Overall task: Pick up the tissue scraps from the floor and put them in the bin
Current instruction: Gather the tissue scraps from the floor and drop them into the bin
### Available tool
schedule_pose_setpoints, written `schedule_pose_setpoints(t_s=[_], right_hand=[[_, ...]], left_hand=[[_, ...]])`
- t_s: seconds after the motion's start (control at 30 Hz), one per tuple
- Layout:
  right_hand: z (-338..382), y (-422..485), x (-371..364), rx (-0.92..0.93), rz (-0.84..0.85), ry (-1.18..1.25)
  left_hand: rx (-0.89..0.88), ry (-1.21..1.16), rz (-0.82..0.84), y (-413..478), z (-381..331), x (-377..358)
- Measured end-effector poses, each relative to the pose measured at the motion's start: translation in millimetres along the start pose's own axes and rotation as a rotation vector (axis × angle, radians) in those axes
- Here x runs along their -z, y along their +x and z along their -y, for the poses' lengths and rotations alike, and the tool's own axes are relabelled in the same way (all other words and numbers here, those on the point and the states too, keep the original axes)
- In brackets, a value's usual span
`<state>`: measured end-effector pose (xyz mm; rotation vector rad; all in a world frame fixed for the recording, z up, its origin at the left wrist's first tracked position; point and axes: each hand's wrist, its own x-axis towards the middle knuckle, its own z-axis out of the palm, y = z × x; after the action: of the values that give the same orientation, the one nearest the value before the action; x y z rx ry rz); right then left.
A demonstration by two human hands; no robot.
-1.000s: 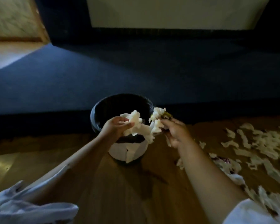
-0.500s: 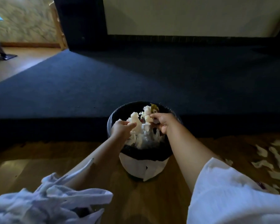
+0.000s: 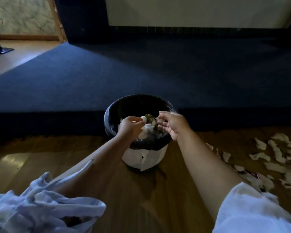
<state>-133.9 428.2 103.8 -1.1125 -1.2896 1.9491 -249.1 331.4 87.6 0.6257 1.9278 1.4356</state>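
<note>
A round bin [image 3: 146, 157] with a black liner and a white base stands on the wooden floor at the carpet's edge. Both my hands hover over its mouth. My left hand [image 3: 129, 127] pinches a small white tissue scrap [image 3: 143, 118] at its fingertips. My right hand [image 3: 172, 125] is spread open with nothing in it. White tissue scraps [image 3: 147, 130] lie inside the bin below the hands. Several more tissue scraps [image 3: 275, 153] are scattered on the floor to the right.
A dark blue carpet [image 3: 141, 73] stretches behind the bin, ending at a dark wall base. Wooden floor [image 3: 149, 199] lies in front. A black stand foot [image 3: 2, 50] rests on bare floor at the far left. My white sleeves fill the lower corners.
Both hands carried a bunch of tissue over the bin and dropped it in. My right hand has opened; my left hand keeps only a small scrap.
</note>
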Motion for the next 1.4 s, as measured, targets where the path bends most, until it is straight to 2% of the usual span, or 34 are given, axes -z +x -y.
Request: schedule_pose_setpoints(t_s=[0.07,0.23,0.33,0.47,0.57,0.63,0.77,0.87,0.93,1.03,1.23,1.3,1.4], right_hand=[[-1.7,-23.7,26.7,0.041,-0.012,0.035],[-35.2,-97.5,120.5,0.067,-0.171,-0.019],[-75.3,-134.9,184.8,0.007,-0.297,-0.02],[-138.5,-169.8,262.8,-0.17,-0.516,-0.073],[-201.0,-185.5,308.4,-0.3,-0.614,-0.048],[-238.4,-200.3,330.3,-0.375,-0.673,-0.069],[-290.9,-237.1,365.2,-0.423,-0.846,-0.195],[-305.1,-263.1,382.9,-0.395,-1.003,-0.273],[-304.9,-277.0,392.0,-0.355,-1.088,-0.349],[-308.2,-293.9,402.4,-0.316,-1.146,-0.425],[-325.4,-313.7,417.4,-0.362,-1.324,-0.605],[-328.7,-318.4,422.6,-0.415,-1.322,-0.624],[-337.5,-323.5,423.1,-0.444,-1.221,-0.637]], left_hand=[[-0.011,0.001,0.078,-25.3,-3.7,-20.5],[0.015,0.071,0.317,-97.8,4.4,-88.5],[0.058,0.215,0.477,-128.2,22.7,-136.4],[0.138,0.313,0.682,-147.0,66.1,-197.3],[0.106,0.458,0.776,-155.8,114.8,-237.0],[0.063,0.639,0.851,-162.1,152.3,-256.8],[-0.077,1.046,1.177,-193.8,206.8,-279.2],[-0.231,1.21,1.37,-215.4,228.4,-290.3],[-0.282,1.257,1.394,-226.0,238.4,-294.7],[-0.353,1.281,1.311,-225.6,245.8,-299.9],[-0.336,1.219,1.321,-214.4,252.1,-305.5],[-0.312,1.189,1.327,-214.0,255.1,-307.2],[-0.269,0.971,1.248,-214.0,259.0,-312.5]])
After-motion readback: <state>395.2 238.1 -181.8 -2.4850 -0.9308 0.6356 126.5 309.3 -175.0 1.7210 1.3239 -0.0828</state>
